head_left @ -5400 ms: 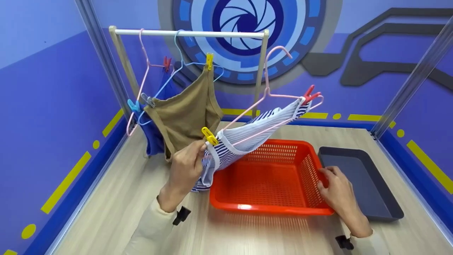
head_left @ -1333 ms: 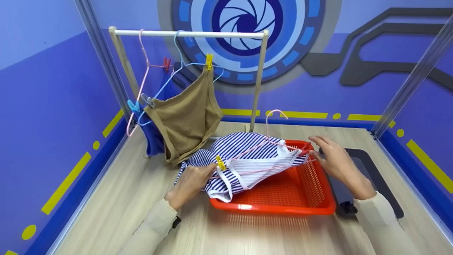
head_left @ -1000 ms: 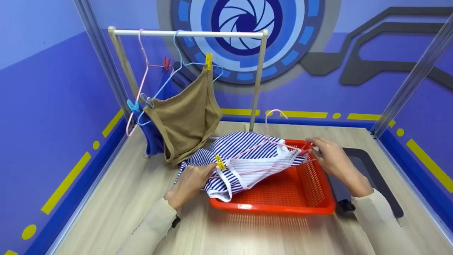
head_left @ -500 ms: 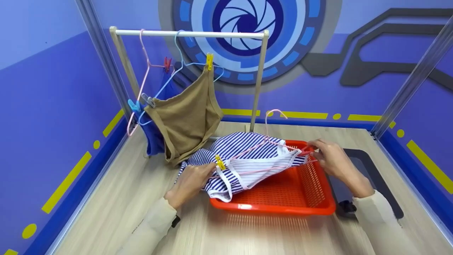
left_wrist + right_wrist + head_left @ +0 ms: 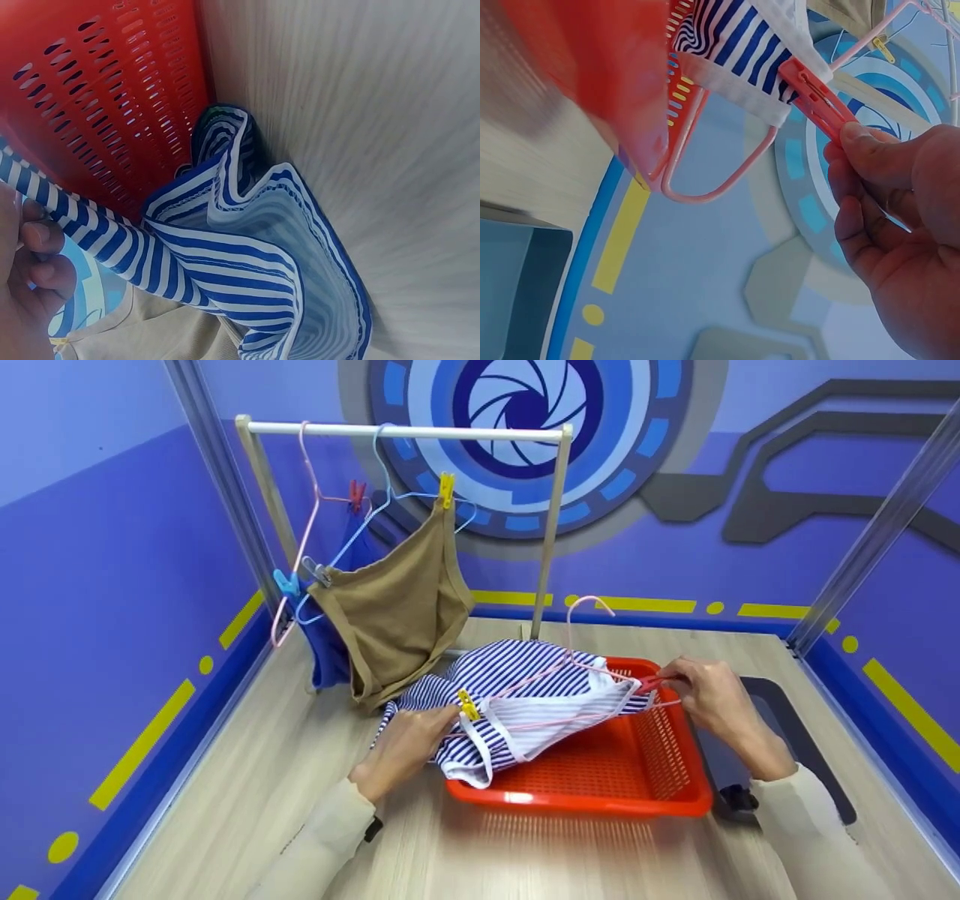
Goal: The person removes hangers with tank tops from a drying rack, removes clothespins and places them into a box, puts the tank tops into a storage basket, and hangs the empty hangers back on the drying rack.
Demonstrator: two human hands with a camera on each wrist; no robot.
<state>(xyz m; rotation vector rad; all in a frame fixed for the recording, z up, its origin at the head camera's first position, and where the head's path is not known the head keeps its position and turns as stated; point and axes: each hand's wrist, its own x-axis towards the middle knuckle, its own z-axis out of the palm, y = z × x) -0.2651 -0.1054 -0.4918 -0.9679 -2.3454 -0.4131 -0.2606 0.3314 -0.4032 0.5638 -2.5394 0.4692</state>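
Observation:
A navy-and-white striped top (image 5: 525,675) lies across the red basket (image 5: 592,799), clipped to a pink hanger (image 5: 571,630). With my right hand (image 5: 716,701) I pinch the red clothespin (image 5: 817,97) between thumb and fingers. In the right wrist view its jaws are still on the white-edged strap, over the pink wire's rounded end. My left hand (image 5: 405,742) holds the hanger's left end, beside a yellow clothespin (image 5: 468,704). In the left wrist view its fingers (image 5: 45,262) curl beside the striped cloth, whose hem hangs outside the basket; the wire is hidden there.
A rack (image 5: 420,431) at the back left bears a blue hanger with brown shorts-like cloth (image 5: 397,600) on clothespins, and a pink hanger with a blue garment (image 5: 326,652) behind. A dark grey tray (image 5: 795,750) lies right of the basket, partly under my right forearm.
The top on its hanger has come down from above the basket onto it. My right hand has left the basket's rim and now pinches the red clothespin, its fingers drawn closer together.

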